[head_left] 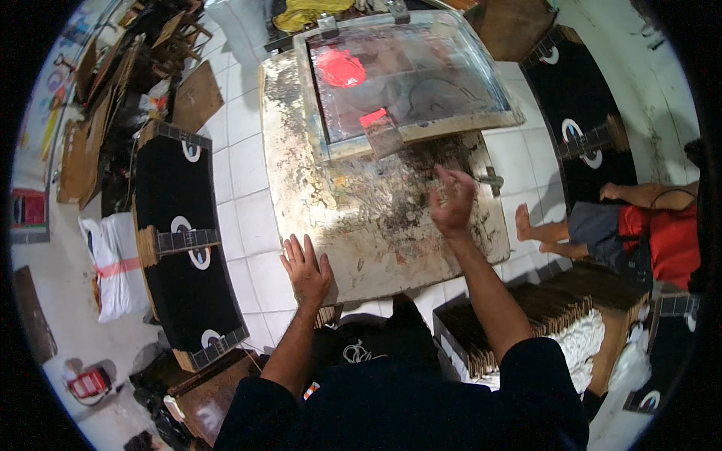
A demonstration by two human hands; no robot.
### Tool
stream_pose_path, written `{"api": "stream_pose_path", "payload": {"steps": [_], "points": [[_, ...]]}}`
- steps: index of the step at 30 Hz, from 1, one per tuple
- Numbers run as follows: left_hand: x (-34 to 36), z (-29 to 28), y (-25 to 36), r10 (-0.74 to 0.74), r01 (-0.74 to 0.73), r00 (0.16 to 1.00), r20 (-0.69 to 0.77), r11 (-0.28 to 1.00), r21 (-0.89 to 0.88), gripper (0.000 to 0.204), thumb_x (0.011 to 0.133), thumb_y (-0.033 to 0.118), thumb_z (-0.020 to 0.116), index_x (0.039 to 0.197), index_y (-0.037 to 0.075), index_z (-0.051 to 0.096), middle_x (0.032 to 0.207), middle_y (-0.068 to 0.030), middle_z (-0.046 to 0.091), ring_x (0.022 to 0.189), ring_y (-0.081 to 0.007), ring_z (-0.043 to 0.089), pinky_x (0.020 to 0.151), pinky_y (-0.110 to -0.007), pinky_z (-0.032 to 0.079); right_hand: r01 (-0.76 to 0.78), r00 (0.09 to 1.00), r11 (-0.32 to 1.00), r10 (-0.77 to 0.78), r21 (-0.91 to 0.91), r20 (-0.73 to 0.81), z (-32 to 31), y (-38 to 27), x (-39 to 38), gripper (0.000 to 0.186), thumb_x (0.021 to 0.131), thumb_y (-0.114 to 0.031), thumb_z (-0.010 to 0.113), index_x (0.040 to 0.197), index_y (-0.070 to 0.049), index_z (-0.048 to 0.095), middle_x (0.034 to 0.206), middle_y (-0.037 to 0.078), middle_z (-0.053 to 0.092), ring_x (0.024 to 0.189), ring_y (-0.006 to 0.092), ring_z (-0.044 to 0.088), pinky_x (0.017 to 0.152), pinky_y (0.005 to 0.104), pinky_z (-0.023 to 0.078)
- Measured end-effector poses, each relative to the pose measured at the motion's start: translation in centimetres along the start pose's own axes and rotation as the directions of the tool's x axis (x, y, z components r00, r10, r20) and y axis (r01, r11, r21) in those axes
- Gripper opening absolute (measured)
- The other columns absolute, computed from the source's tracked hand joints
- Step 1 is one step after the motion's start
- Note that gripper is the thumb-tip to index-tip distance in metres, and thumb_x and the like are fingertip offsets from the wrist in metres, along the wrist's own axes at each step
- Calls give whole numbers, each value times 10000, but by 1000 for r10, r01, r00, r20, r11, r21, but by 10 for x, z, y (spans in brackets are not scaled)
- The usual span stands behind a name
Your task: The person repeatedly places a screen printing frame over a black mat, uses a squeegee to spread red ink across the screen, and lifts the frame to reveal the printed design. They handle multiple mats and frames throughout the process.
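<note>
My left hand (304,270) lies with fingers spread on the near left part of a worn, paint-stained board (316,225). My right hand (451,203) is raised over the board's right half, fingers curled; what they hold, if anything, I cannot make out. Beyond it, a framed printing screen (421,68) with a bright red blob of ink (340,68) is clamped at the board's far end. A squeegee (382,137) with red along one edge leans on the screen's near rail. A metal fitting (490,180) sits at the board's right edge, beside my right hand.
Racks of black printed panels (173,195) flank the board on both sides. Another person (669,240) in red is at the right, legs stretched over white floor tiles (248,180). Stacked boards (541,308) stand at lower right, a white sack (120,278) and cardboard (195,98) at left.
</note>
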State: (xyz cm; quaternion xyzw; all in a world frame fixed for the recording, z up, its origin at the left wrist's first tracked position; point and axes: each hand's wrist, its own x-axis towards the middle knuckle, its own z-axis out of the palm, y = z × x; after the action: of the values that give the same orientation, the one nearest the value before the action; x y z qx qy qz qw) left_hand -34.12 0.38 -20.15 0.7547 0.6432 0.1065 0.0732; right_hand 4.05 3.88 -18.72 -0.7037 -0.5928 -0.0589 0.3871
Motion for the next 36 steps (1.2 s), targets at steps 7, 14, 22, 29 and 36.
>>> {"api": "stream_pose_path", "payload": {"steps": [7,14,22,29,36], "points": [[3,2,8,-50,52,998,-46,998,31,650,964,285,641,1546,67,452,1642,-245,331,1535,-441,267,1228,-640,181,237,929,959,-271,157,252,39,-56,90,779,775,-166,821,1496,-171,527,1383,127,470,1341,361,437,1105,502,394],[2,4,8,-93,93,994,-65,996,-2,615,954,255,643,1519,66,488,1634,-237,352,1533,-437,273,1234,-621,184,196,965,976,-209,90,161,16,-22,52,720,778,-191,791,1449,-85,553,1364,161,476,1322,383,452,1114,521,379],[12,4,18,-150,151,985,-82,989,5,565,930,165,648,1467,40,525,1595,-263,382,1489,-458,327,1206,-615,223,-401,906,877,338,-263,-254,-61,168,11,609,872,-157,747,1418,-2,526,1326,246,568,1246,429,511,1066,552,397],[98,98,130,-462,479,850,-254,878,4,550,1013,306,577,1466,10,483,1474,-291,483,1393,-470,419,1088,-634,349,-916,395,401,901,3,179,-12,438,-94,498,915,-231,741,1363,-66,598,1227,145,660,1043,237,624,909,398,498],[138,122,120,-719,502,682,-129,590,-632,486,1053,529,512,1262,91,517,1243,-121,563,1152,-270,533,1043,-420,439,-863,365,500,711,-68,601,149,536,-157,457,904,-313,751,1266,-51,656,1050,203,762,985,322,748,862,426,580]]}}
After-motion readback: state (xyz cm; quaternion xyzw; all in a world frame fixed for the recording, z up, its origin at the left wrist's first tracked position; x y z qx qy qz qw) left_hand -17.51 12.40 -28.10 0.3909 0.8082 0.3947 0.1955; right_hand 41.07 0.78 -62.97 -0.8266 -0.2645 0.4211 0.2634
